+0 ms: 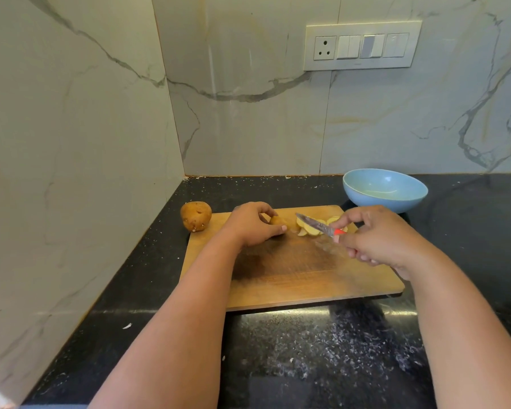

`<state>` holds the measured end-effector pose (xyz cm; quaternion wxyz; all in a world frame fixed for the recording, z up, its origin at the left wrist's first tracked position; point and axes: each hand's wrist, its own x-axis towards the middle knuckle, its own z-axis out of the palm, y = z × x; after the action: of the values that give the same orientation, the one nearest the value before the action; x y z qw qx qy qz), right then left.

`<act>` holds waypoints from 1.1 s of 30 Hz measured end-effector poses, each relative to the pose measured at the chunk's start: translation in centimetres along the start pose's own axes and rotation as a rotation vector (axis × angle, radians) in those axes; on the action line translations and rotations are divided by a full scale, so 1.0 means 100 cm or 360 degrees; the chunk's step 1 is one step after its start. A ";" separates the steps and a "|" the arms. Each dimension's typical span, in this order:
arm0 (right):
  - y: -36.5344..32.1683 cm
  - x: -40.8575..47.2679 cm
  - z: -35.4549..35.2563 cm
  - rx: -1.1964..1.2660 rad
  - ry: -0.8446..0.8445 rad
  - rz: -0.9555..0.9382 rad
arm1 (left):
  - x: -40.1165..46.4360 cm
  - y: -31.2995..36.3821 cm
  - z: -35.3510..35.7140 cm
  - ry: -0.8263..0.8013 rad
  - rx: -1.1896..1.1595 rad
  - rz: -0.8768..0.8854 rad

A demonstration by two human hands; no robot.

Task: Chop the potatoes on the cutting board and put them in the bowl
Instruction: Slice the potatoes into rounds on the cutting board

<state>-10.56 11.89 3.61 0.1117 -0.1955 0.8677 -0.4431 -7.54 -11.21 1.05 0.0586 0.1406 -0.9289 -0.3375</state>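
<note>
Right hand (378,240) grips the knife (316,225), blade pointing ten o'clock toward the potato stub (276,221) pinched by the left hand (252,224); slices (309,228) between.

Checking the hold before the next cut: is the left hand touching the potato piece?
Touching: the head view shows the left hand with fingers curled round the potato piece.

One whole potato (196,216), one bowl (385,189), one knife (316,225), one cutting board (292,276).
</note>
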 end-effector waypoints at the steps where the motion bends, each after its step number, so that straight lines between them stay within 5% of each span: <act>1: 0.000 0.002 0.002 -0.0015 0.0019 -0.0019 | 0.001 0.000 0.001 0.0040 0.0014 -0.0008; 5: 0.005 0.006 0.012 -0.0211 0.0037 -0.0056 | 0.004 0.001 0.000 0.0229 0.0068 -0.0003; 10: 0.002 0.008 0.026 -0.0287 0.0289 -0.0192 | 0.001 0.006 0.004 0.0151 -0.0109 -0.0067; 15: -0.007 0.004 0.053 -0.0345 0.0275 -0.0312 | 0.000 0.010 0.006 0.0111 -0.0446 -0.0208; 23: -0.013 -0.002 0.068 -0.0492 0.0345 -0.0414 | 0.002 0.015 0.011 0.0224 -0.0457 -0.0298; 33: -0.029 0.013 0.081 -0.0606 0.0170 -0.0129 | 0.002 0.017 0.013 0.0250 -0.0546 -0.0344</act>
<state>-8.01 3.89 1.22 0.0087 -0.2240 0.9320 -0.2848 -8.38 -9.20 1.19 0.1174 0.2532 -0.8300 -0.4828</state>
